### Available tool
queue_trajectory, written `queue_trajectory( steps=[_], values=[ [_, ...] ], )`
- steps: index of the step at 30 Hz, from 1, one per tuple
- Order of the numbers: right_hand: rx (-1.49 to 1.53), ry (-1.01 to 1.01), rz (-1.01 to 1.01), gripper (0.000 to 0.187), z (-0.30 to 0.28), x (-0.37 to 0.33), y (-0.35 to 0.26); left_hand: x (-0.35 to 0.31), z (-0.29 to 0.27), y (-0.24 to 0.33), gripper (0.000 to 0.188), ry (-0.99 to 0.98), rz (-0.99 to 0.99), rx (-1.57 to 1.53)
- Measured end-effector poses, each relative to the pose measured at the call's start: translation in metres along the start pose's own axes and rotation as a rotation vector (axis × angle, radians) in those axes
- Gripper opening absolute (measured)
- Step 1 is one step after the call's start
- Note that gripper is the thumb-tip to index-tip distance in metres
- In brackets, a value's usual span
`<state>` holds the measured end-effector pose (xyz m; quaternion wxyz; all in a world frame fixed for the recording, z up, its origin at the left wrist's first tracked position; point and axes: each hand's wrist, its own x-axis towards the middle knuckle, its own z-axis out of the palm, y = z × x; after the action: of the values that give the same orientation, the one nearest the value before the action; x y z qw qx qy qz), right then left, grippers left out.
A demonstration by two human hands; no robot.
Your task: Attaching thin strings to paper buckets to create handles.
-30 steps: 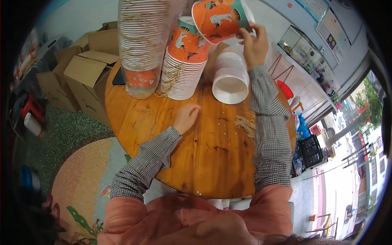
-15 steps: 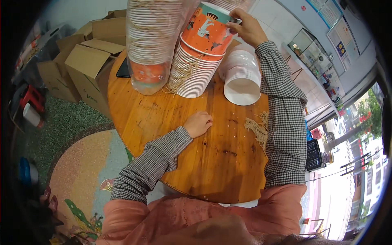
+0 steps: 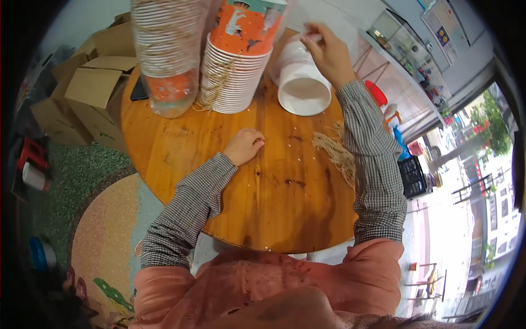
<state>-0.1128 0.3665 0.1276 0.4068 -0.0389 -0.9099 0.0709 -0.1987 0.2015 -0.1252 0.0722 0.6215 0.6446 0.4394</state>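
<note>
here, the orange cup stack (image 3: 241, 63) stands on the table (image 3: 268, 211), a bagged stack (image 3: 167, 57) between it and boxes (image 3: 93, 90); right of it, the right hand (image 3: 331, 54) curls by tipped white cups (image 3: 304, 82), grip unclear; in front, the left hand (image 3: 244, 147) sits loosely closed.

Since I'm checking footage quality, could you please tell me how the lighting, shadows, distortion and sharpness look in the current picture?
Head view: daylight washes out the street at right; head view again: the fisheye rim falls to black and the wooden table shows a dark, soft-edged shadow near the person; same head view: the right hand looks slightly blurred, perhaps from motion.
</note>
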Motion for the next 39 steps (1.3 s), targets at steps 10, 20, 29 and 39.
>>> queue_trajectory(
  steps=[10, 20, 29, 39],
  values=[
    [-0.396, -0.339, 0.756, 0.023, -0.026, -0.258, 0.115, 0.007, -0.001, 0.001, 0.018, -0.051, 0.01, -0.031],
    [-0.264, -0.315, 0.854, 0.018, -0.034, -0.303, 0.108, 0.007, -0.002, 0.003, 0.018, -0.067, -0.005, -0.046],
    [-0.099, -0.305, 0.915, 0.014, -0.034, -0.315, 0.127, 0.007, -0.004, 0.017, 0.02, -0.119, -0.079, -0.021],
    [0.626, 0.051, 1.163, 0.012, -0.098, -0.248, 0.095, 0.001, -0.007, 0.011, 0.02, -0.129, -0.078, 0.009]
  ],
)
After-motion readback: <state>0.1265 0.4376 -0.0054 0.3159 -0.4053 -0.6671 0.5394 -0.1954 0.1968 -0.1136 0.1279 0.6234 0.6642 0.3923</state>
